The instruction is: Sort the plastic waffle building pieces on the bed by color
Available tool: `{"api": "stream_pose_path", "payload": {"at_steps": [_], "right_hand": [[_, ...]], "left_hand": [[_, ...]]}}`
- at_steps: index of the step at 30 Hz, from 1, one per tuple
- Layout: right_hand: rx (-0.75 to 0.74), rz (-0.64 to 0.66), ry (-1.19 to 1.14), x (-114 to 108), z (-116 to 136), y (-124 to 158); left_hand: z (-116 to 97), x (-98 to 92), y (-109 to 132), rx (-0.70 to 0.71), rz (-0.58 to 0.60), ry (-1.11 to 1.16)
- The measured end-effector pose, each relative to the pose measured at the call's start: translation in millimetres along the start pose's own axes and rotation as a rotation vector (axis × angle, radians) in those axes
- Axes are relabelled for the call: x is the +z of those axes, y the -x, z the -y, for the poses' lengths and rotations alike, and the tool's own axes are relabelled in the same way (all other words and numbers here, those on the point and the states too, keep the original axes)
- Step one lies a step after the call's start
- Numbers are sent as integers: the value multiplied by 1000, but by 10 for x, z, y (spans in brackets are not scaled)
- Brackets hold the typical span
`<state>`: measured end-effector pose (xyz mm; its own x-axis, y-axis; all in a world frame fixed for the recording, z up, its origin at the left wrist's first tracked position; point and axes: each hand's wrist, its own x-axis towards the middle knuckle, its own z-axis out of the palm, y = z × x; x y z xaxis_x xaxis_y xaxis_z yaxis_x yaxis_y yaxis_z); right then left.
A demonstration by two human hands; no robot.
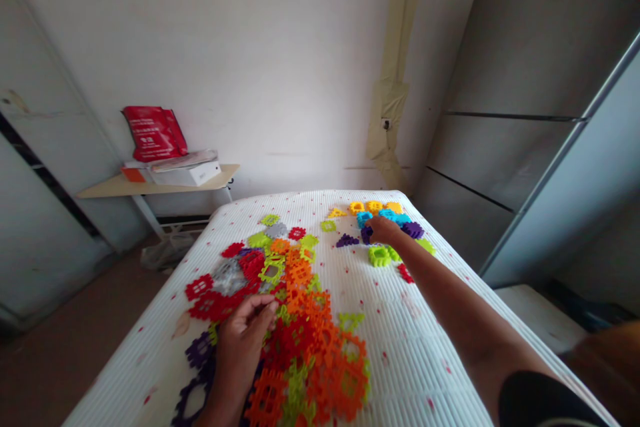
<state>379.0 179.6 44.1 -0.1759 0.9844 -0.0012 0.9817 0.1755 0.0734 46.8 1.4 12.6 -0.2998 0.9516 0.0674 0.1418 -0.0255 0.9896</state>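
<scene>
**Hands split between a mixed pile and colour groups on a bed**

Nearest us, our left hand [243, 340] rests at the edge of the mixed pile of interlocking plastic tiles [315, 353]. Its fingers are curled together against the red tiles [215, 305], and we cannot tell whether they pinch one. Our right arm stretches across the white mattress [400, 347] towards the far corner. There the right hand [384, 229], palm down, bunches its fingers over a purple tile [367, 234], close to the green tiles [379, 256], blue tiles [395, 216] and yellow tiles [374, 206]. We judge that sorting by colour is at an early stage, with most pieces unsorted. Any further pick calls for freeing one tile without dragging its neighbours.
</scene>
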Motion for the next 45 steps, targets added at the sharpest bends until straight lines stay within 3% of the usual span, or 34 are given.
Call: {"api": "stream_pose_path", "payload": {"at_steps": [6,9,14,17,21,26,29,35,45], "right_hand": [[18,10,54,8,34,31],[4,4,61,13,37,48],[-12,-43,69,-80,88,104],[-44,-120,55,-167,249,230],[-222,-189,-31,-110,623,537],[-398,-159,-101,257,992,897],[-404,-249,-148,451,1052,980],[-428,-370,-238,609,1010,971],[-365,-352,-198,551,1054,986]], "left_hand": [[7,19,16,14,3,38],[6,-41,-47,39,-52,51],[23,-385,-238,83,-328,3],[30,-595,-400,122,-390,-130],[-36,-704,-783,162,-181,-658],[-117,-601,-1367,65,-56,-857],[-91,-484,-1586,13,-12,-944],[11,-294,-1735,10,113,-1063],[-30,-238,-1725,49,202,-1171]]}}
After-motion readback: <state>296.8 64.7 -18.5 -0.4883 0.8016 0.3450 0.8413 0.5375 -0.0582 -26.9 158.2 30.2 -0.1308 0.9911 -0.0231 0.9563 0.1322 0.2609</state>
